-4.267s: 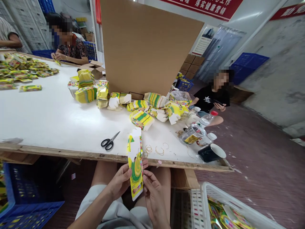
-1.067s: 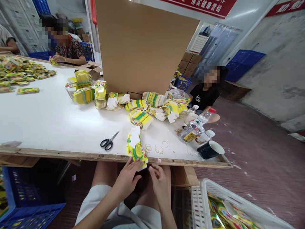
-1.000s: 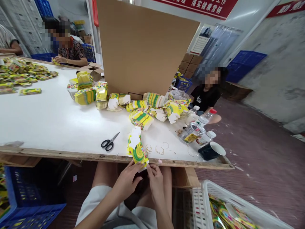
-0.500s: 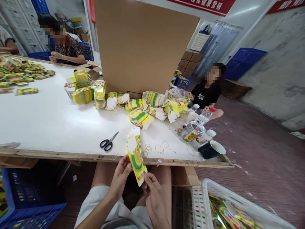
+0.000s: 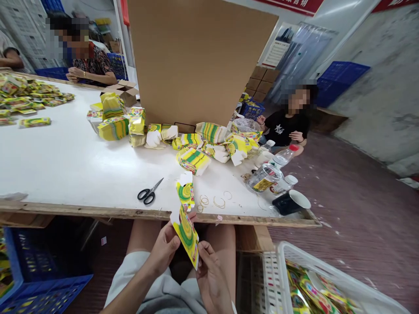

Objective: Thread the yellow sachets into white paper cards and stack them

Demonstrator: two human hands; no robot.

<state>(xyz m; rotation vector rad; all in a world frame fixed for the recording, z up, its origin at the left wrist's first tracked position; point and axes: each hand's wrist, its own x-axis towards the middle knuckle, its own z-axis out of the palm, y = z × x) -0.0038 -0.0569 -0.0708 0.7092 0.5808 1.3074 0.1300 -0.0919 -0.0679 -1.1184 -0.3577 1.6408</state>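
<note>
Yellow-and-green printed carton (image 5: 187,239), tilted above the lap near the table edge (image 5: 98,212), is grasped in the head view by the left hand (image 5: 163,249) at its left side and pinched by the right hand (image 5: 212,271) at its lower right. Beyond it, similar carton stock (image 5: 185,194) is seen between scissors (image 5: 149,195) and rubber bands (image 5: 203,203).

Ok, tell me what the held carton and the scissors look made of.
Held carton: probably thin printed card, perhaps slightly glossy, judging by its flat panel and white flap. Scissors: grey, shiny blades, likely steel; smooth black handles, apparently plastic.
</note>
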